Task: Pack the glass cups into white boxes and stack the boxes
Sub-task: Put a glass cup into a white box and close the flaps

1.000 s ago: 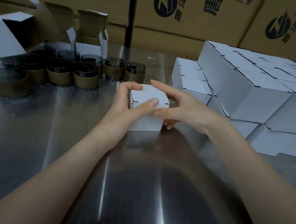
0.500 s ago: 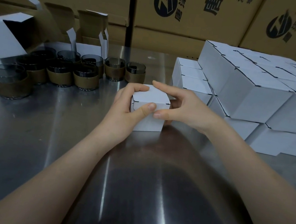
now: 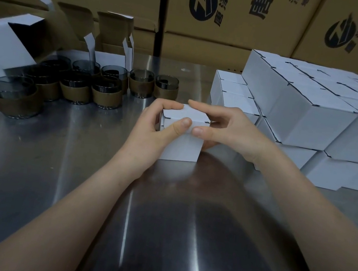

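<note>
2 hands, left hand (image 3: 151, 129) and right hand (image 3: 232, 131), gripping white box (image 3: 182, 145) between them

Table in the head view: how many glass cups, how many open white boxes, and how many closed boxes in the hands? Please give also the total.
glass cups, visible: 9
open white boxes: 3
closed white box held by left hand and right hand: 1
Total: 13
</note>
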A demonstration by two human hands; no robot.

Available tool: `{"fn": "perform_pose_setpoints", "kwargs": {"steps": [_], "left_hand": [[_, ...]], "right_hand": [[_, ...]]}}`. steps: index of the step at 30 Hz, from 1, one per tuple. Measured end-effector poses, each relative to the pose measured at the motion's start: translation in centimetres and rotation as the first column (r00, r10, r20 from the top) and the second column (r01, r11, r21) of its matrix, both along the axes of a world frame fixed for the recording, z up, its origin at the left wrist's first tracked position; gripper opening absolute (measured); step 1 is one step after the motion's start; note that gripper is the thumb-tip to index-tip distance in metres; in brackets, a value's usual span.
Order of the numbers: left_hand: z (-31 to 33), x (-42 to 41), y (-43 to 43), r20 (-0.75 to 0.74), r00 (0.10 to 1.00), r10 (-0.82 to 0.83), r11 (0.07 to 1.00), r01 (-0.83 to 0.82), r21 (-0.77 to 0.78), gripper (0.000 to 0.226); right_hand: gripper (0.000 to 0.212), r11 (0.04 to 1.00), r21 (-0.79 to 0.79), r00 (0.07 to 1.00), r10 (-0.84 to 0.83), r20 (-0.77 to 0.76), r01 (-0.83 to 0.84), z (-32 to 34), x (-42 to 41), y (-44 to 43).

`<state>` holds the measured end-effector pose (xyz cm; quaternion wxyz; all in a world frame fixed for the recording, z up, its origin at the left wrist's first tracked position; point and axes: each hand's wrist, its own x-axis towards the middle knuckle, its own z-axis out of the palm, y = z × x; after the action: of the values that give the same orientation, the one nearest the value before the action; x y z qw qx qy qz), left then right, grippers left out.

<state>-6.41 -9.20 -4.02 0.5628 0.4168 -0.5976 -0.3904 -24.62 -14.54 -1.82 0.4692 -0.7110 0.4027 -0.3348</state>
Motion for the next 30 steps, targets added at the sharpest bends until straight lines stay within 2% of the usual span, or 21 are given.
{"fn": "perform_pose_setpoints", "kwargs": {"steps": [5,10,15,22,30], "left_hand": [[0.23,-0.17,0.24,-0.027,1.000,0.004,1.000,-0.003,0.028,0.025],[0.46,-0.23,0.42,-0.088,0.996,-0.009,0.998,0.014,0.056,0.041],[0.38,-0.19,0.20,-0.126,0.992,-0.006,0.998,0.015,0.069,0.034],[0.16,-0.20,0.10,-0.142,0.990,-0.007,0.998,0.017,0.068,0.032],[-0.07,-0.15,0.02,-0.121,0.992,-0.024,0.998,0.032,0.060,0.029]], "right_hand": [[0.055,1.000,-0.018,1.000,-0.003,0.003,0.004,-0.21,0.04,-0.12],[0.048,0.999,-0.036,1.000,-0.019,-0.010,0.019,-0.21,0.24,-0.07],[0.041,0.996,-0.076,0.999,-0.039,-0.023,0.037,-0.08,0.47,0.25],[0.054,0.997,-0.068,0.999,-0.041,-0.032,0.039,0.20,0.48,0.49],[0.051,0.995,-0.087,0.993,-0.052,-0.102,0.043,0.65,0.29,0.82]]}}
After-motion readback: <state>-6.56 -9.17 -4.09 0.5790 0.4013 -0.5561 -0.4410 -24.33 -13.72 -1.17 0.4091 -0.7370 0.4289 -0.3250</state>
